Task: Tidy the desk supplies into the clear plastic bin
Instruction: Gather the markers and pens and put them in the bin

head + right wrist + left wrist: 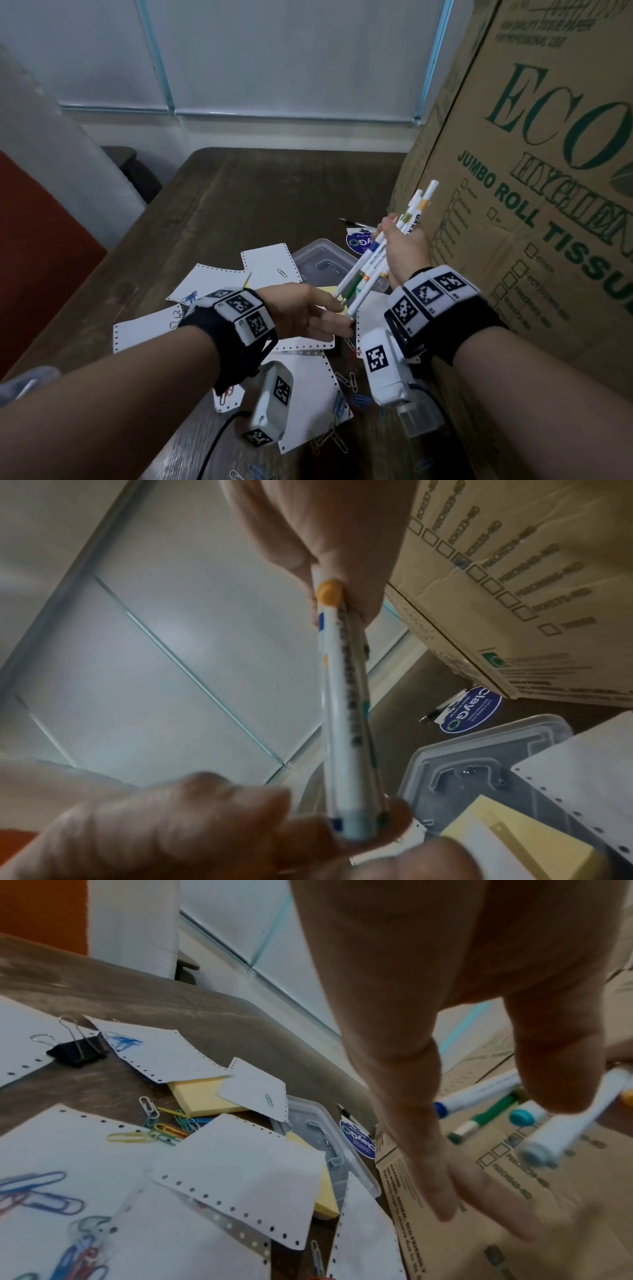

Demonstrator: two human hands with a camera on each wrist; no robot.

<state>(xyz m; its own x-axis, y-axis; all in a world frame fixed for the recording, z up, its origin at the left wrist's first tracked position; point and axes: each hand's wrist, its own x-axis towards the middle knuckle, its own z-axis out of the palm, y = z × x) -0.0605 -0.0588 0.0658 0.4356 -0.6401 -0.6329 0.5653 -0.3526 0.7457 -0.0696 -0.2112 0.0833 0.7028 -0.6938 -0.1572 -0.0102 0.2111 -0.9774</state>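
Right hand (404, 250), right of centre in the head view: its grip closes around a bundle of white markers (376, 253), held slantwise above the tabletop (239, 192), caps pointing to the upper right. Left hand (308, 310), at centre: fingers straight and relaxed, grip holding nothing, fingertips touching the lower ends of the markers. Clear plastic bin (322, 257): on the tabletop behind the hands, partly covered by perforated paper sheets (267, 262); a yellow sticky-note pad (202, 1096) lies beside it. Coloured paper clips (164, 1126) and a black binder clip (77, 1049) lie scattered at lower left. A large cardboard box (548, 171) fills the right edge; a round blue sticker (469, 714) and a pen (356, 223) lie beyond the bin.
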